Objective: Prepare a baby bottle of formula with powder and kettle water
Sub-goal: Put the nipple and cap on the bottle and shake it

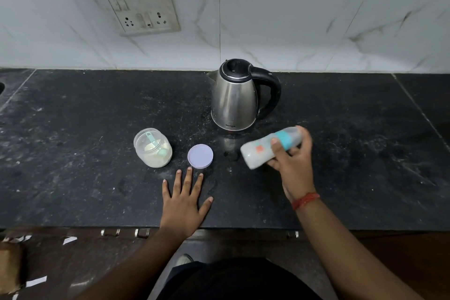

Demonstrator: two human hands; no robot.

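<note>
My right hand [293,161] grips a baby bottle [259,151] with a teal collar, tilted almost on its side above the counter, its base pointing left. The bottle looks blurred. My left hand [182,200] lies flat on the black counter with fingers spread, just below a round lilac lid [200,156]. To the left of the lid stands an uncapped clear jar [152,147] holding pale powder and a teal scoop. A steel kettle [235,97] with a black handle stands behind the bottle, lid down.
The black stone counter [85,129] runs wide on both sides. A white tiled wall with a switch and socket plate [141,6] stands behind. Part of a sink edge [2,88] shows at the far left. The counter's front edge is near my body.
</note>
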